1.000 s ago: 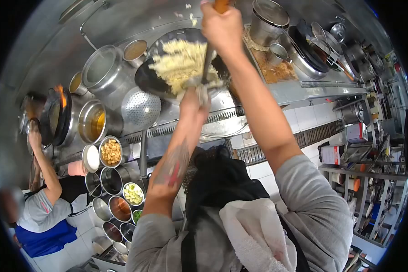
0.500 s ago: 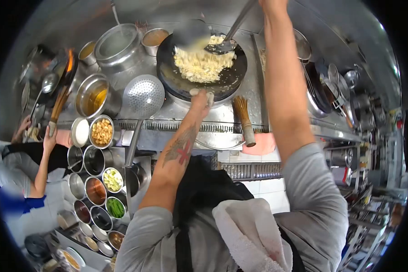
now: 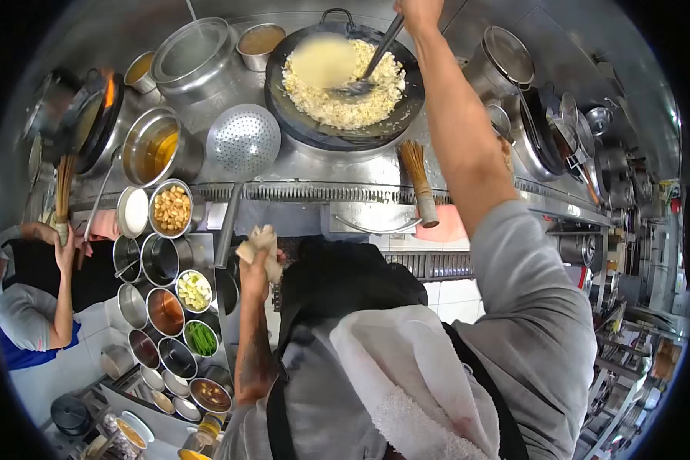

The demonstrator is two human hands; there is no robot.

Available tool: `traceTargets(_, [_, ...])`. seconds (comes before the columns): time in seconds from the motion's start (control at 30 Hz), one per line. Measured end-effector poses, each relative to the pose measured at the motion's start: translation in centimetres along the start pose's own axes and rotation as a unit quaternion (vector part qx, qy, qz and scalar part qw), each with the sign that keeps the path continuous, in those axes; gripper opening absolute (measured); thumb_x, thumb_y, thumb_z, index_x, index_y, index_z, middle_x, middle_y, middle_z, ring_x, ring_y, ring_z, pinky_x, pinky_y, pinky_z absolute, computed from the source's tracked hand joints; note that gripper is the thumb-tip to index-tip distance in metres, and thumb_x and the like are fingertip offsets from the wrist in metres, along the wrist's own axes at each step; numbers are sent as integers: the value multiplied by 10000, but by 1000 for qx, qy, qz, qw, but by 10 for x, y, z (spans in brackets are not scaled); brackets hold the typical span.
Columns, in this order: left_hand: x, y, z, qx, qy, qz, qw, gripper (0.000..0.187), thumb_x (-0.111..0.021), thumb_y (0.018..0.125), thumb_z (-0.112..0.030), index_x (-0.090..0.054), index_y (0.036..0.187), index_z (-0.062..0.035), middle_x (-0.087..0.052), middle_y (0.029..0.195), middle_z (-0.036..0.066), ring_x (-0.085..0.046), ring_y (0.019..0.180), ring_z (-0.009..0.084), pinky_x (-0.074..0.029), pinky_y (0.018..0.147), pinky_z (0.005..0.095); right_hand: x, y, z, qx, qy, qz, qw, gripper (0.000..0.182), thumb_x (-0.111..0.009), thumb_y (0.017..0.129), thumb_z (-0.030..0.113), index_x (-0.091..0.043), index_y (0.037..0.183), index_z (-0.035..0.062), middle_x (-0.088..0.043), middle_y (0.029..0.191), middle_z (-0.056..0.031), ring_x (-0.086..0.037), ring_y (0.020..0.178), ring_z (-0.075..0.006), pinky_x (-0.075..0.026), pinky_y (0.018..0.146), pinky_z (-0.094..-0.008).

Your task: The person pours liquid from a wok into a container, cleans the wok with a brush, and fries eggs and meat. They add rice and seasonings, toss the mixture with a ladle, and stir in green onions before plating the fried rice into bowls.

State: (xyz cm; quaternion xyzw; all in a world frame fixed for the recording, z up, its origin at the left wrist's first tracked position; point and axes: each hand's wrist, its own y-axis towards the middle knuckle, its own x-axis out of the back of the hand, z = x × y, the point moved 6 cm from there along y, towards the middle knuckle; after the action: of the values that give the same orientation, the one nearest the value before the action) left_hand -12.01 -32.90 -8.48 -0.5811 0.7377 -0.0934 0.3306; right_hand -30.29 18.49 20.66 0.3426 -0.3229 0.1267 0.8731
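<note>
My right hand (image 3: pixel 420 12), at the top edge, is closed around the handle of a wok ladle (image 3: pixel 383 47). The ladle's head rests in pale yellow-white fried rice (image 3: pixel 341 113), which looks mixed with egg, inside a black wok (image 3: pixel 314 138). A blurred patch hides part of the rice. My left hand (image 3: pixel 254 277) grips a folded beige cloth (image 3: pixel 262 247) low in front of my body, away from the wok. Nearest to it is the handle of a large perforated skimmer (image 3: pixel 243 142). A bamboo brush (image 3: pixel 418 180) lies in front of the wok.
Left of the stove are a pot of oil (image 3: pixel 161 153), a covered pot (image 3: pixel 195 61) and several ingredient tins (image 3: pixel 194 291). At far left another person's hand (image 3: pixel 65 245) holds a bamboo brush (image 3: pixel 63 188) near a flaming wok (image 3: pixel 99 126). Pots and strainers (image 3: pixel 510 57) stand at right.
My left hand has left the wok's near rim and come down and left with the cloth. The rice is spread wider in the wok. The ladle's head has moved lower into it.
</note>
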Motion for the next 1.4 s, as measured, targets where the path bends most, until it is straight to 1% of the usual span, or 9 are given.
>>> traceTargets(0.1, [31, -18, 17, 9, 22, 27, 999, 400, -516, 906, -61, -497, 1293, 38, -647, 1052, 129, -644, 815, 200, -543, 686, 315, 27, -22, 41, -37, 341, 29, 939, 555, -499, 936, 230, -368, 1453, 74, -659, 934, -277, -655, 773, -389, -493, 670, -484])
traceTargets(0.2, [98, -20, 73, 15, 112, -16, 993, 443, -554, 881, -94, -495, 1305, 18, -647, 1067, 130, -640, 870, 196, -537, 730, 327, -23, -13, 17, 3, 110, -5, 994, 394, -540, 925, 301, -661, 940, -73, -661, 746, -203, -649, 669, -281, -472, 609, -427])
traceTargets(0.3, [126, -53, 80, 24, 225, -91, 970, 472, -597, 838, -123, -523, 1291, -18, -661, 1043, 103, -648, 868, 185, -534, 770, 344, 36, 17, 30, -117, 235, 77, 962, 401, -531, 929, 305, -636, 1048, -63, -647, 768, -228, -645, 724, -300, -466, 661, -458])
traceTargets(0.6, [220, -58, 170, -7, 489, -95, 867, 371, -602, 844, -186, -554, 1178, -33, -667, 958, 110, -652, 795, 218, -525, 710, 368, -6, -18, 53, -4, 453, 16, 891, 342, -555, 920, 267, -631, 959, -64, -585, 643, -156, -575, 612, -239, -435, 577, -430])
traceTargets(1.03, [273, -10, 220, -30, 716, -44, 696, 271, -610, 855, -290, -604, 993, -57, -677, 820, 122, -657, 675, 272, -511, 612, 406, -48, -10, 42, -34, 328, 77, 941, 351, -593, 885, 270, -594, 745, -52, -576, 594, -106, -579, 584, -226, -431, 566, -435])
traceTargets(1.13, [265, 2, 216, -64, 753, -43, 653, 268, -612, 858, -313, -615, 951, -62, -680, 789, 125, -658, 647, 285, -507, 589, 415, -21, -13, 48, 65, 484, -220, 844, 367, -592, 890, 275, -613, 758, -67, -565, 572, -172, -585, 556, -279, -426, 561, -464])
traceTargets(1.3, [288, -16, 214, 31, 594, -81, 800, 245, -686, 773, -347, -636, 823, -112, -661, 726, 113, -678, 671, 318, -534, 579, 474, 11, -64, 52, -12, 342, 69, 937, 419, -596, 901, 319, -613, 750, -71, -576, 578, -180, -578, 566, -279, -425, 578, -468])
traceTargets(1.33, [248, -21, 202, -88, 841, 2, 534, 188, -683, 750, -305, -638, 764, -123, -649, 709, 101, -672, 648, 303, -534, 576, 447, 42, -86, 60, 10, 411, 71, 909, 320, -575, 893, 209, -545, 658, -6, -516, 533, -92, -527, 489, -208, -402, 497, -405])
traceTargets(1.4, [262, -16, 212, -71, 768, 2, 636, 179, -684, 735, -299, -636, 762, -129, -639, 693, 97, -667, 635, 304, -532, 570, 446, 12, -88, 38, 61, 467, 80, 879, 314, -555, 894, 112, -488, 592, 59, -465, 494, -9, -484, 429, -135, -390, 432, -337])
